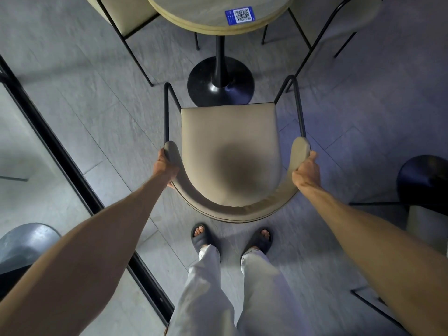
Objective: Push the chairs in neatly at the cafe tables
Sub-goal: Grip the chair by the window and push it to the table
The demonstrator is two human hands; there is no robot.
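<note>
- The beige chair (230, 156) stands on the grey floor (97, 112), its seat front just short of the round desk (218, 13) and close to the black pedestal base (220, 81).
- The left hand (166, 166) has its fingers clenched around the left end of the curved backrest.
- The right hand (306, 170) grasps the right end (thumb up along the pad).
- Two more chairs flank the desk, left (126, 15) and right (339, 18).
- A blue QR sticker (240, 15) lies near the desk's near edge.
</note>
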